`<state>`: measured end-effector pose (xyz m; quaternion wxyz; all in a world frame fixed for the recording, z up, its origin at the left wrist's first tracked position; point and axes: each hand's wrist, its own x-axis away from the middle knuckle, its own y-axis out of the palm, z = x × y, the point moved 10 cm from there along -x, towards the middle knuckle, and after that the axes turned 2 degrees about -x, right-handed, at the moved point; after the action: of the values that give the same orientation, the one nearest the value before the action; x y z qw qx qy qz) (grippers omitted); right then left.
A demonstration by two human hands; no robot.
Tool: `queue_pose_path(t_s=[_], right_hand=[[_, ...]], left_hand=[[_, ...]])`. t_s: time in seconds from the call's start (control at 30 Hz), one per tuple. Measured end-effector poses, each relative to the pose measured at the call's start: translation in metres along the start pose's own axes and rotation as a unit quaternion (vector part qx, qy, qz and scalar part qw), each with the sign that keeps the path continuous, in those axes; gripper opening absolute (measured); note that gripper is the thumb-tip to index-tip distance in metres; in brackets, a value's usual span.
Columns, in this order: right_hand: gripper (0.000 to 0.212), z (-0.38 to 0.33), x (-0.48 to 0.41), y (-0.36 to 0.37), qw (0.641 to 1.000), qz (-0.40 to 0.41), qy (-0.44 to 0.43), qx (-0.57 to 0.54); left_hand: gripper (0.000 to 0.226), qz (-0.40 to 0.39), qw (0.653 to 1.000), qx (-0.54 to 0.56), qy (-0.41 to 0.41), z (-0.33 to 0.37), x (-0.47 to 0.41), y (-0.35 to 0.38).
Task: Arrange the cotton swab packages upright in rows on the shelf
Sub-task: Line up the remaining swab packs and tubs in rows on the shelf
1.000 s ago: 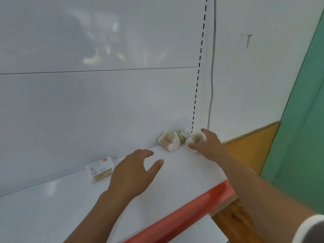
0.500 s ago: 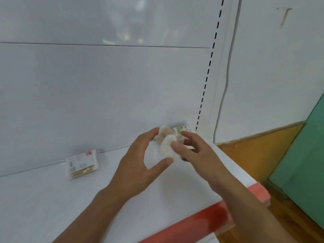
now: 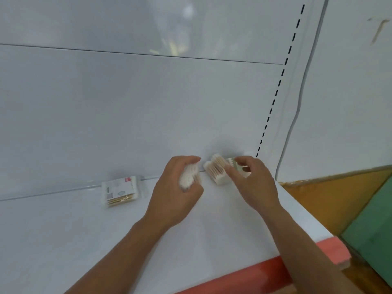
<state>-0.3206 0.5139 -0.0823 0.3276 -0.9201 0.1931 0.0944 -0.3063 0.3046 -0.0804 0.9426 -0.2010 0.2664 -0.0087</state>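
In the middle of the frame, my left hand (image 3: 176, 194) grips one swab pack (image 3: 187, 178) to stand it on the shelf (image 3: 63, 240), while my right hand (image 3: 254, 181) pinches a second pack (image 3: 218, 171) to steady it.

Nothing readable: the flat package (image 3: 120, 191) shows a red mark and print, all too blurred
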Motion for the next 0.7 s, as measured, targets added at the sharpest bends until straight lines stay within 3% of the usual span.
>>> queue_pose_path(t_s=[0.13, 0.33, 0.47, 0.57, 0.7], right_hand=[[0.043, 0.003, -0.009, 0.02, 0.992, -0.048, -0.016, 0.115], [0.032, 0.001, -0.009, 0.027, 0.993, -0.028, -0.035, 0.111], [0.018, 0.018, -0.008, 0.018, 0.997, -0.003, 0.017, -0.076], [0.01, 0.018, -0.003, 0.014, 0.962, -0.017, 0.05, -0.268], [0.019, 0.003, 0.004, 0.008, 0.927, -0.05, 0.035, -0.371]], left_hand=[[0.049, -0.008, 1.0, 0.016, -0.025, -0.003, 0.0, 0.0], [0.058, -0.005, 1.0, -0.012, -0.024, -0.007, 0.0, -0.003], [0.055, -0.007, 0.998, -0.056, -0.02, -0.008, -0.001, -0.003], [0.069, -0.015, 0.996, -0.088, -0.019, -0.008, -0.002, -0.001], [0.082, -0.035, 0.988, -0.149, 0.016, 0.003, -0.002, 0.004]])
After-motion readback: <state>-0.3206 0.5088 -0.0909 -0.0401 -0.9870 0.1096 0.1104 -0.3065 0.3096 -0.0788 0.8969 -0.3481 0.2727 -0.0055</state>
